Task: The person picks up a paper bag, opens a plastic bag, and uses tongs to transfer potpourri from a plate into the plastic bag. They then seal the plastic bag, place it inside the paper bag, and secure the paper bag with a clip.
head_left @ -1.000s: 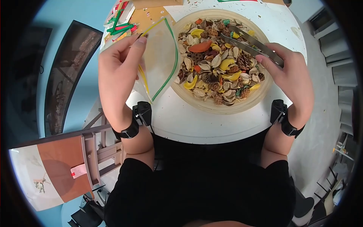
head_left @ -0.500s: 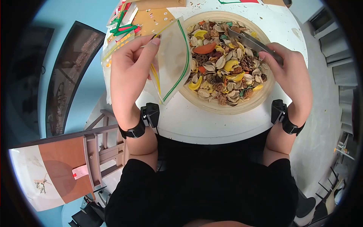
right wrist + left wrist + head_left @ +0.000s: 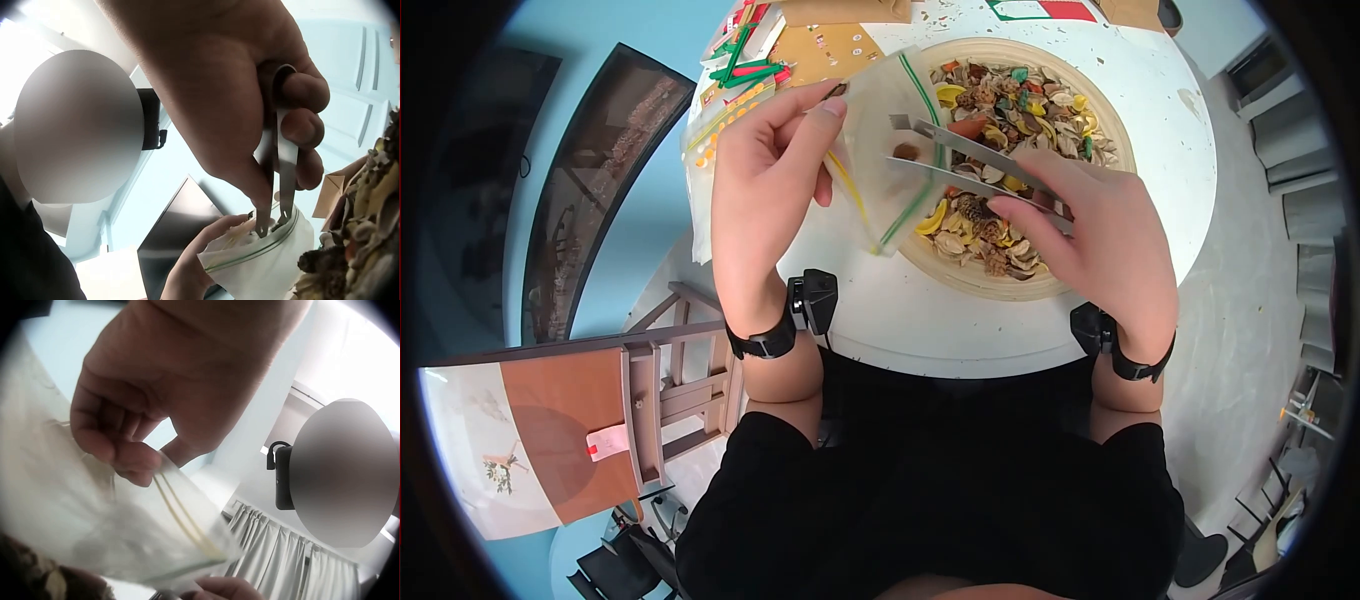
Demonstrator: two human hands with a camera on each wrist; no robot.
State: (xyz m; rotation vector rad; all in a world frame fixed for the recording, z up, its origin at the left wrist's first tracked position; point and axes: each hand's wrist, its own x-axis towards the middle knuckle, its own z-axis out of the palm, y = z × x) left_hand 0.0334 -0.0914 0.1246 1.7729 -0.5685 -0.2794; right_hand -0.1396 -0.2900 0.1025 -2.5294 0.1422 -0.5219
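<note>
Bag (image 3: 866, 175), upper centre: your left hand (image 3: 768, 180) pinches its edge, likely spreading it for tongs (image 3: 980, 153) your right hand (image 3: 1108, 225) grips.

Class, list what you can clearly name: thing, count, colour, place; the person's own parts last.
table: one, white, before the person
round tray: one, pale, on the table
dried petals and cones: many, brown, cream and yellow, in the tray
zip bag: one, clear with green and yellow seals, at the tray's left
tongs: one pair, silver, tips at the bag's mouth
piece: one, brown, between the tongs' tips
sticks: several, red and green, table's far left
card: one, red, white, green, table's far edge
dark panel: at least one, black, left
wrist cameras: two, black, one per wrist
left hand: one, bare, pinching the bag
right hand: one, bare, gripping the tongs
</note>
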